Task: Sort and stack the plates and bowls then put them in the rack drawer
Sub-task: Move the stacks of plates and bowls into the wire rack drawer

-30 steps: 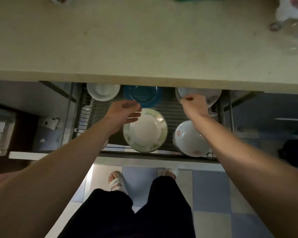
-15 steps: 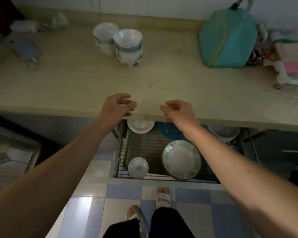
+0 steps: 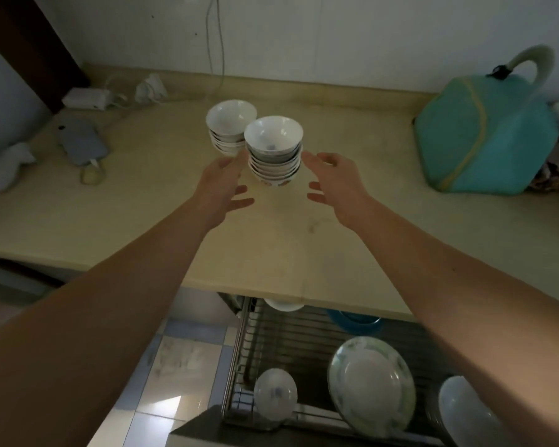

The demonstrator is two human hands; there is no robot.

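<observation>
Released, neither grip holds anything: left hand (image 3: 221, 185) and right hand (image 3: 337, 182) reach forward with fingers spread, flanking the near bowl stack (image 3: 274, 153) on the beige surface (image 3: 142, 221). Two stacks of round white bowls stand there; the far bowl stack (image 3: 229, 127) touches the near one. Below, the wire rack drawer (image 3: 304, 337) holds a green-rimmed plate (image 3: 371, 385).

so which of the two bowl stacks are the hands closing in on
The nearer bowl stack, between the open left hand and right hand. The other stack stands behind it, farther from both.
</observation>
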